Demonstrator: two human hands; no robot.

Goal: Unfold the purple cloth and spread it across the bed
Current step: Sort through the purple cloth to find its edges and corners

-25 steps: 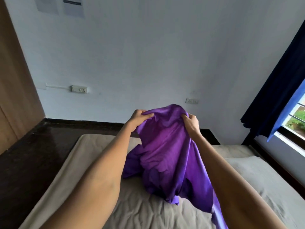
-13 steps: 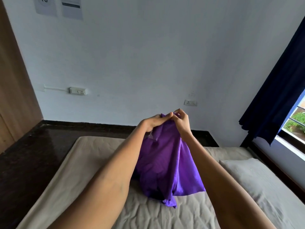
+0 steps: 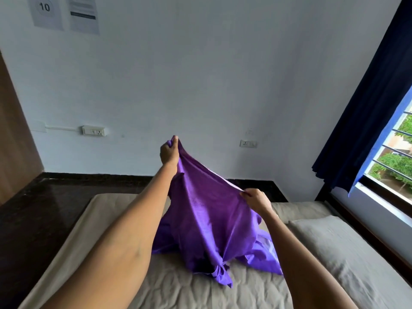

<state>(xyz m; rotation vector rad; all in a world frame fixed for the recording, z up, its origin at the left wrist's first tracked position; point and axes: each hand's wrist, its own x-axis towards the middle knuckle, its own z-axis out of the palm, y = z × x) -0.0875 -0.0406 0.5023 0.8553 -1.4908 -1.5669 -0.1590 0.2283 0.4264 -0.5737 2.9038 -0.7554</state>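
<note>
Mid-frame, hands (image 3: 169, 152) (image 3: 256, 199) each pinching cloth (image 3: 207, 228) edge, raised and bunched; spreading over bed (image 3: 178, 291) not done.

Purple cloth held up over the bed

The left hand (image 3: 169, 152) grips the purple cloth (image 3: 207, 221) high; the right hand (image 3: 255, 200) pinches its edge lower. Between and below the hands, the cloth hangs bunched onto the bed (image 3: 178, 288).

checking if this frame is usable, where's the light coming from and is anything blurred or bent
Head view: daylight enters from the window at right, leaving the dark floor glossy with reflections; wide-angle bending leans the curtain and wall edges inward; the purple cloth, left hand and right hand look fairly sharp, with slight softness on the near forearms.
</note>
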